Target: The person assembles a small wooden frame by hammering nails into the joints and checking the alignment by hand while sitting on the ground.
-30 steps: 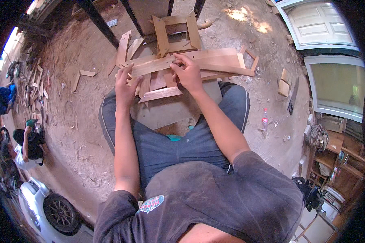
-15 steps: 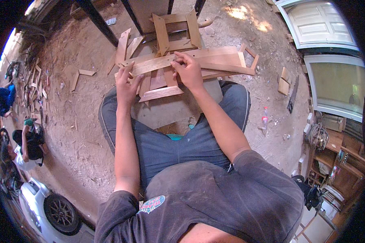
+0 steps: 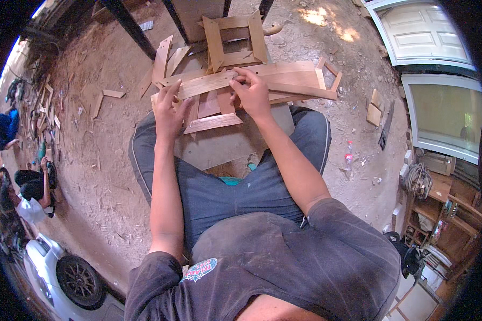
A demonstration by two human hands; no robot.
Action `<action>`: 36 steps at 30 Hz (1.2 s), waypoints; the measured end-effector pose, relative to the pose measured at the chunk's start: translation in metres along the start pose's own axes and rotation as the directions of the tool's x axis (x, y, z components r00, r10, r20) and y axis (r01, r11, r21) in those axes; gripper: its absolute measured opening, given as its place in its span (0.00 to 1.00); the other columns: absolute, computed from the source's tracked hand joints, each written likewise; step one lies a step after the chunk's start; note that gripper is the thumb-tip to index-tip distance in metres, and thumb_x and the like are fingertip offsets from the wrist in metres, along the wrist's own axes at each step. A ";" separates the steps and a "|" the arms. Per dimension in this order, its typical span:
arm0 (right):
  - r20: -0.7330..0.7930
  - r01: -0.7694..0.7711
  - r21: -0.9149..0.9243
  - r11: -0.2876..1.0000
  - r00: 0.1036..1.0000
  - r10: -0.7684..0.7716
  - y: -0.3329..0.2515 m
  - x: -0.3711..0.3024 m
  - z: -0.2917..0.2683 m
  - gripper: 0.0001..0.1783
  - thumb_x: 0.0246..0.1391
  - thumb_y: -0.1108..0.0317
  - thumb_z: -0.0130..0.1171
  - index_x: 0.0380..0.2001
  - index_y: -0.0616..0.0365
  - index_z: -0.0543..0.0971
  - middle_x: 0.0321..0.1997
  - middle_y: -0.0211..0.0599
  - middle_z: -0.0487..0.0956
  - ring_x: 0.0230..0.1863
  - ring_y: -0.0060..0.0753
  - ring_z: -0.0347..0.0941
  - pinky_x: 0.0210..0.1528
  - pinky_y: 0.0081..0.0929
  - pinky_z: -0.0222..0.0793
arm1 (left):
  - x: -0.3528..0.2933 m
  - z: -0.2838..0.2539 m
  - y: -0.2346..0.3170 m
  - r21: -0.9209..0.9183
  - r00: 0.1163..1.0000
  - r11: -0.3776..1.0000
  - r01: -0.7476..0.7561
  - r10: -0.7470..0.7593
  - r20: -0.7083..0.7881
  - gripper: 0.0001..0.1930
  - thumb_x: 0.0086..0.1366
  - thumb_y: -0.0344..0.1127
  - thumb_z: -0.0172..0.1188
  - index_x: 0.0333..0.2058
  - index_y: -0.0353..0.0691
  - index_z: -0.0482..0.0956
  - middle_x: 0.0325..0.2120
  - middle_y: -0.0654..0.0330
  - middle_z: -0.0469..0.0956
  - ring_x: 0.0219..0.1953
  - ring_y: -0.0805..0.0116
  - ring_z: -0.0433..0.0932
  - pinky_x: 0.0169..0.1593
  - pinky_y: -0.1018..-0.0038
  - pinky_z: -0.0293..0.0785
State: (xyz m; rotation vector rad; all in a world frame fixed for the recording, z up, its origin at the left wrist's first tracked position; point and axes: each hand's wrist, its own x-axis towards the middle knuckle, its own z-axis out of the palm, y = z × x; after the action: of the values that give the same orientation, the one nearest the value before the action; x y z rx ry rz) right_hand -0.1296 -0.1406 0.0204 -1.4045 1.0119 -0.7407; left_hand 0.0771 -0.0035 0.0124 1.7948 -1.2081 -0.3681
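A pale wooden slat point(image 3: 206, 83) lies crosswise in front of me on top of other wooden pieces. My left hand point(image 3: 168, 111) grips the slat near its left end, fingers over the top and thumb at the near edge. At the slat's right part, my right hand point(image 3: 251, 95) is closed in a pinch; anything small between the fingertips cannot be made out. Under the slat is a wooden frame with a near crosspiece point(image 3: 213, 123). A wide board point(image 3: 292, 71) reaches out to the right, partly covered by my right hand.
Beyond the slat stands another wooden frame point(image 3: 212, 45). Loose strips point(image 3: 162, 59) lean at the left. Wood blocks point(image 3: 374, 114) and a plastic bottle point(image 3: 349, 154) are on the dirt floor. Two people work at far left, near a car wheel point(image 3: 81, 282). White-framed panels point(image 3: 444, 107) stand right.
My right hand has shifted slightly right along the slat, its fingertips still pinched. The left hand keeps its place at the left end. A person at far left has moved an arm.
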 end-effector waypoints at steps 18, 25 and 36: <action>0.010 -0.013 -0.042 0.999 1.000 0.013 -0.002 -0.001 -0.002 0.25 0.60 0.72 0.65 0.60 0.65 0.77 0.36 0.34 0.82 0.23 0.21 0.79 0.20 0.19 0.72 | -0.001 -0.008 0.001 0.015 0.998 0.999 0.039 -0.040 0.055 0.30 0.58 0.36 0.74 0.60 0.45 0.80 0.46 0.59 0.79 0.40 0.65 0.77 0.41 0.69 0.75; 0.025 0.030 -0.147 0.989 0.999 -0.026 -0.006 -0.004 0.005 0.23 0.60 0.73 0.66 0.58 0.66 0.78 0.37 0.34 0.84 0.25 0.17 0.78 0.26 0.18 0.74 | -0.003 -0.020 0.002 0.033 0.997 0.998 0.051 -0.052 0.056 0.28 0.58 0.37 0.74 0.58 0.45 0.81 0.45 0.59 0.80 0.40 0.65 0.77 0.41 0.69 0.75; 0.002 0.021 -0.129 0.991 1.000 -0.021 -0.001 -0.002 0.007 0.22 0.60 0.67 0.67 0.57 0.61 0.80 0.35 0.34 0.85 0.21 0.23 0.80 0.27 0.24 0.74 | -0.002 -0.019 -0.001 0.023 0.999 0.999 0.032 -0.033 0.039 0.27 0.58 0.36 0.75 0.58 0.43 0.81 0.45 0.60 0.80 0.39 0.66 0.77 0.40 0.69 0.74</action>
State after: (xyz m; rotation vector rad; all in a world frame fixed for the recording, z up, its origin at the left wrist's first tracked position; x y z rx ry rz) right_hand -0.1244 -0.1362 0.0211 -1.5285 1.0616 -0.7006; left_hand 0.0892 0.0077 0.0213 1.8357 -1.2163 -0.4121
